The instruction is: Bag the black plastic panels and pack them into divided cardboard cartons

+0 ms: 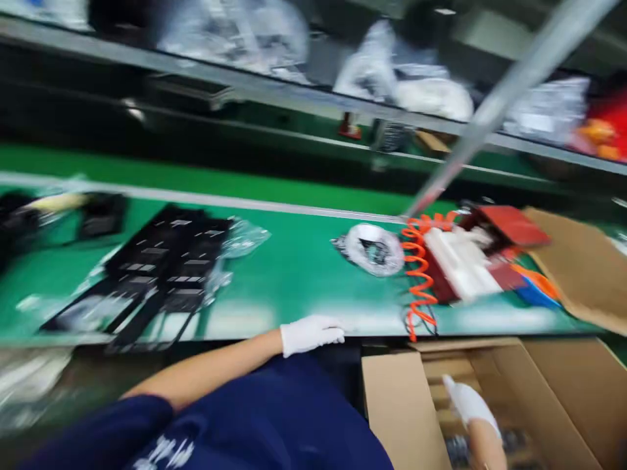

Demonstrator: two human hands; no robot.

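Observation:
My left hand [313, 334], in a white glove, lies at the front edge of the green workbench [294, 281]. Its fingers are stretched out and hold nothing that I can see. My right hand [471, 403], gloved too, is inside an open cardboard box [399, 405] at the lower right. One finger or the thumb points out, and nothing shows in that hand, though it is blurred. In the box are brown cardboard dividers [453, 367] and dark, shiny items [458, 450] whose kind is unclear.
Black strip-like parts [166, 261] with clear plastic bags lie on the bench at left. A white ring-shaped roll [375, 250], a coiled orange hose [418, 274] and a red box [512, 225] with white pieces stand right. A slanted metal post [509, 91] crosses the shelf above.

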